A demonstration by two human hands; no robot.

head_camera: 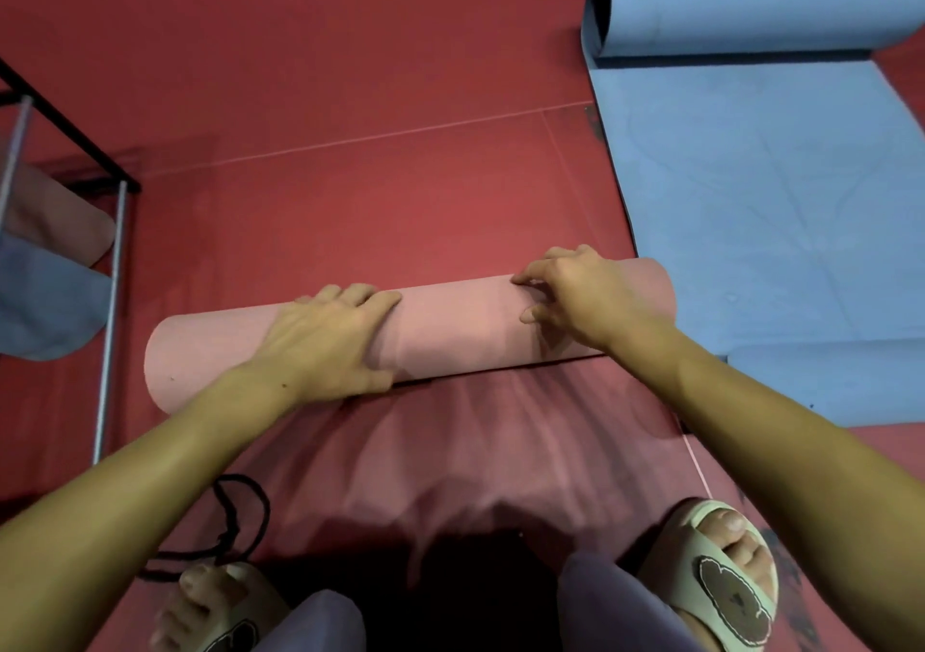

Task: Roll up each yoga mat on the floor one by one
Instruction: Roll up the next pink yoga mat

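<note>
A pink yoga mat [450, 326] lies rolled into a thick tube across the red floor in front of me. My left hand [325, 341] rests flat over the left half of the roll, fingers spread and wrapped over its top. My right hand [575, 296] is on the right half, fingers curled with the tips pressing the roll's surface. To the right lies a blue yoga mat [766, 191], mostly flat, with its far end curled into a loose roll [741, 11] and its near end curled up too.
A metal rack [112, 261] stands at the left with rolled pink and blue mats [45, 296] stored in it. A black cord [235, 526] lies on the floor by my left foot. My sandalled feet [721, 581] are at the bottom edge.
</note>
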